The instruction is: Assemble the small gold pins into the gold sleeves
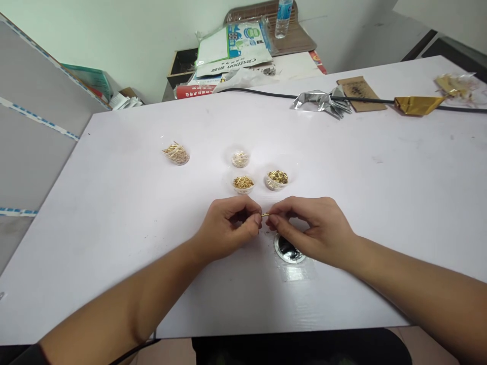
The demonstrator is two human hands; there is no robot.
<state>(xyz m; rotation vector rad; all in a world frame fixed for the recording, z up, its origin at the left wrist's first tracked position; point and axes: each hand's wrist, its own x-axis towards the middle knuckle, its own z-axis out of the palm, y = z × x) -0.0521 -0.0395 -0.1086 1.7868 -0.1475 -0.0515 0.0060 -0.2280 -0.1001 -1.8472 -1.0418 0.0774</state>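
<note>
Between the fingertips of my left hand [232, 228] and my right hand [314, 225] is a small gold-coloured metal pin [265, 215]. Both hands pinch it from opposite ends, thumbs against fingers. Whether it is one piece or two joined ones is too small to tell. Just beyond the hands stand clear cups: one with short gold tubes [277, 178], one with gold pins [243, 183], and one with small pale gold pieces [240, 159]. Beneath my right hand, partly hidden, a round black disc with a silver rim [288, 248] lies on the table.
A tilted clear cup of long gold pins [176, 153] is at the left. Along the back run a black cable [266, 93], crumpled silver foil [315, 101], a cardboard piece [361, 94] and gold foil [418, 105]. A water bottle [283, 19] stands behind the white table [114, 203].
</note>
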